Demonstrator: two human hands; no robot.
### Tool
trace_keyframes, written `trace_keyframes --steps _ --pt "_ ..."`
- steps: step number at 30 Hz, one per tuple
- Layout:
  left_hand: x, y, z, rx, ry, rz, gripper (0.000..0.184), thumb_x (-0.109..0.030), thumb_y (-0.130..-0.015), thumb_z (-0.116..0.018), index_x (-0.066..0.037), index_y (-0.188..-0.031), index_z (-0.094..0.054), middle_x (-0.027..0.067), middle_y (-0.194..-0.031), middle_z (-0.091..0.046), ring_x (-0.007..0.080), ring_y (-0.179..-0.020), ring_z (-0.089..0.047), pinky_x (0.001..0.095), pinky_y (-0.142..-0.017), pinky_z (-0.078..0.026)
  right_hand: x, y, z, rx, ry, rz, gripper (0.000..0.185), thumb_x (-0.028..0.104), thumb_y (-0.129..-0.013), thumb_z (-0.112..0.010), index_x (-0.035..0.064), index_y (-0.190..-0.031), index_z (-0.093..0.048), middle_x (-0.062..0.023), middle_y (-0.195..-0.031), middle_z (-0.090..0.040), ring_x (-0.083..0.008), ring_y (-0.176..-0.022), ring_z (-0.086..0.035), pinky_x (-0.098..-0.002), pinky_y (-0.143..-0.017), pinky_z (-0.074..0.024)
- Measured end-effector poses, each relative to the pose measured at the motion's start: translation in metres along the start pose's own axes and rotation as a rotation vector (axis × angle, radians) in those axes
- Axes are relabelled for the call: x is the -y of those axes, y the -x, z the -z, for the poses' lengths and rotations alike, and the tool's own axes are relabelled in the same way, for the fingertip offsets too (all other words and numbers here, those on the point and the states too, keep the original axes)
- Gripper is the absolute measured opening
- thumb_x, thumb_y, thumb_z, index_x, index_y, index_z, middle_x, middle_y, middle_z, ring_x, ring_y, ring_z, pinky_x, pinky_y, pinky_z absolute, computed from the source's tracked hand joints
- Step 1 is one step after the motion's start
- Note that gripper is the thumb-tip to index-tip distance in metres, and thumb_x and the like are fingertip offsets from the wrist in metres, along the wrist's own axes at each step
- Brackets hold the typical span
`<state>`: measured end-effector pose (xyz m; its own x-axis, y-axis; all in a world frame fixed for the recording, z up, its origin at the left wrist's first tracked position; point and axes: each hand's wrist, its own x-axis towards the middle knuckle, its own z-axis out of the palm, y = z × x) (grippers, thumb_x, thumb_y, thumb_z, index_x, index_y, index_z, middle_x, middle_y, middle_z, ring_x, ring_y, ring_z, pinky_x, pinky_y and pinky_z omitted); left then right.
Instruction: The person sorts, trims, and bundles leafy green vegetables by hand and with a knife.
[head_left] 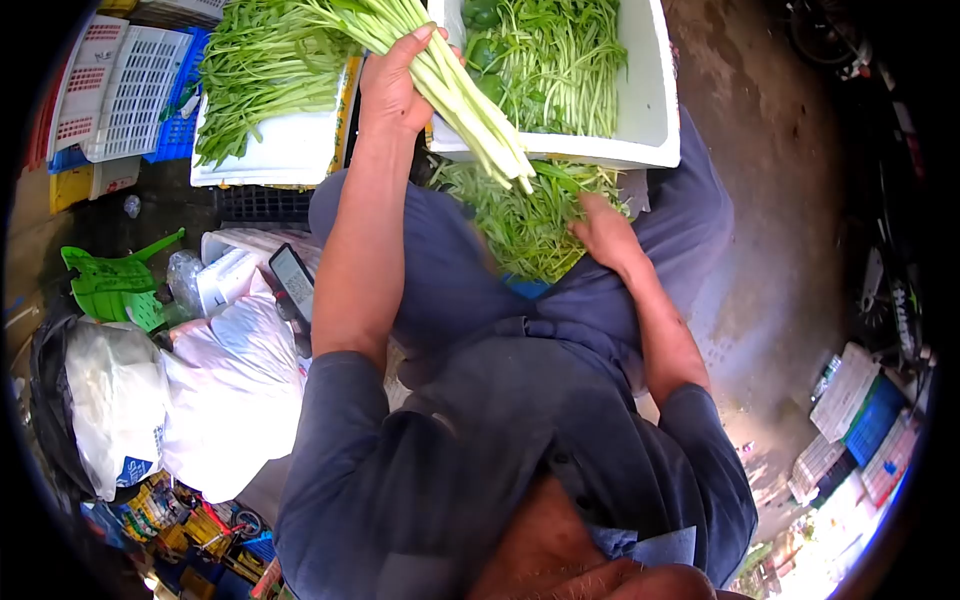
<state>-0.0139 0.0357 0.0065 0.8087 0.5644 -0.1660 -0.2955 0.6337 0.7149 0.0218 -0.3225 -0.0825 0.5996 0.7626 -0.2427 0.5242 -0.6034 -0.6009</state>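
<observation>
My left hand [395, 85] is closed around a bunch of water spinach [455, 100], its pale cut stems slanting down to the right. The bunch's leafy end runs out at the top of the view. Low between my knees, my right hand [605, 235] reaches into a heap of loose leaves [525, 225]. Its fingers look curled and partly sunk among the leaves, so what they hold is hidden. Beyond the heap, a white foam box [650, 90] contains more long-stemmed greens [570, 70]. Further greens [275, 80] lie on a white foam surface [265, 150] at the left.
Plastic crates [125, 90] are stacked at the upper left. Beside my left leg are a green plastic piece [115, 280], a phone [291, 272] and white bags [235, 385]. Wet-looking ground [755, 220] extends to the right, with more crates [870, 420] at the lower right.
</observation>
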Motion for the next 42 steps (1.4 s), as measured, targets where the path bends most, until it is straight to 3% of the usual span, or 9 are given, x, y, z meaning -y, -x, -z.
trace_keyframes --steps 6,11,13,19,26,31,34,37,42 --pt "0.004 0.019 -0.022 0.097 -0.123 -0.002 0.023 -0.007 -0.09 -0.069 0.004 -0.109 -0.061 0.0162 -0.095 -0.069 0.03 -0.08 -0.071 0.0498 -0.077 -0.062 0.003 -0.01 0.047 -0.188 -0.688 -0.257 0.045 0.019 -0.093 -0.072 -0.0076 -0.127 -0.06 -0.0192 -0.113 -0.069 -0.0166 -0.103 -0.065 -0.0281 -0.091 -0.051" --pt "0.029 0.052 -0.079 -0.033 -0.245 0.045 0.028 0.0 -0.088 -0.065 0.012 -0.112 -0.057 0.0207 -0.091 -0.068 0.0305 -0.073 -0.072 0.0426 -0.069 -0.064 0.101 -0.019 0.085 -0.228 -0.415 0.12 0.07 0.02 -0.086 -0.077 -0.0053 -0.143 -0.047 -0.0202 -0.132 -0.06 -0.0257 -0.123 -0.057 -0.0352 -0.109 -0.0428" --pt "0.048 0.067 -0.089 -0.046 -0.113 0.085 0.031 0.003 -0.089 -0.064 0.01 -0.117 -0.053 0.0173 -0.095 -0.066 0.0266 -0.077 -0.069 0.0363 -0.067 -0.061 0.119 -0.027 0.075 -0.085 -0.62 0.136 0.089 0.02 -0.079 -0.081 -0.0048 -0.15 -0.034 -0.0232 -0.133 -0.058 -0.0284 -0.125 -0.055 -0.0368 -0.109 -0.0412" --pt "0.085 0.098 -0.079 -0.09 -0.108 0.236 0.024 -0.004 -0.091 -0.064 0.008 -0.111 -0.06 0.0128 -0.087 -0.067 0.0242 -0.074 -0.068 0.0351 -0.069 -0.059 0.092 -0.017 0.035 0.004 -0.696 0.057 0.058 0.007 -0.079 -0.072 -0.0043 -0.131 -0.049 -0.0109 -0.109 -0.065 -0.0175 -0.094 -0.063 -0.0308 -0.081 -0.0534" --pt "0.092 0.109 -0.07 0.286 -0.391 0.277 0.041 -0.015 -0.094 -0.063 0.002 -0.13 -0.052 0.0103 -0.114 -0.065 0.018 -0.109 -0.063 0.032 -0.094 -0.05 0.059 0.007 0.027 0.235 -1.497 -0.123 0.048 0.003 -0.085 -0.069 0.0017 -0.129 -0.051 -0.0076 -0.085 -0.06 -0.0198 -0.069 -0.063 -0.0463 -0.08 -0.06" --pt "0.085 0.129 -0.068 0.236 -0.418 0.274 0.052 -0.014 -0.094 -0.066 0.005 -0.138 -0.047 0.0154 -0.122 -0.064 0.0233 -0.112 -0.063 0.0344 -0.097 -0.05 0.048 0.01 0.04 0.246 -1.722 -0.158 0.052 0.008 -0.085 -0.07 0.0044 -0.133 -0.05 -0.0067 -0.084 -0.06 -0.0193 -0.068 -0.063 -0.0468 -0.082 -0.0593" --pt "0.075 0.142 -0.067 0.256 -0.507 0.263 0.059 -0.011 -0.088 -0.072 0.003 -0.141 -0.049 0.015 -0.128 -0.064 0.0235 -0.117 -0.062 0.0353 -0.1 -0.049 0.037 0.008 0.049 0.225 -1.577 -0.245 0.044 0.0 -0.084 -0.064 0.0027 -0.127 -0.053 -0.0074 -0.085 -0.061 -0.0194 -0.065 -0.063 -0.046 -0.079 -0.0612" --pt "0.031 0.157 -0.094 0.585 -0.92 -0.05 0.06 -0.011 -0.086 -0.074 0.002 -0.14 -0.05 0.0149 -0.127 -0.065 0.0251 -0.115 -0.064 0.0343 -0.098 -0.051 0.046 0.004 0.076 0.242 -1.289 -0.277 0.046 -0.009 -0.081 -0.06 -0.0003 -0.126 -0.054 -0.0098 -0.095 -0.065 -0.0194 -0.073 -0.067 -0.0377 -0.078 -0.0605" --pt "0.012 0.147 -0.138 0.919 -1.485 -0.624 0.076 -0.018 -0.073 -0.081 -0.001 -0.14 -0.05 0.0191 -0.13 -0.061 0.0379 -0.132 -0.05 0.05 -0.111 -0.037 0.064 -0.015 0.132 0.224 -0.425 0.231 0.053 -0.002 -0.076 -0.066 -0.0048 -0.128 -0.056 -0.0153 -0.11 -0.069 -0.0238 -0.096 -0.068 -0.0345 -0.087 -0.0539"
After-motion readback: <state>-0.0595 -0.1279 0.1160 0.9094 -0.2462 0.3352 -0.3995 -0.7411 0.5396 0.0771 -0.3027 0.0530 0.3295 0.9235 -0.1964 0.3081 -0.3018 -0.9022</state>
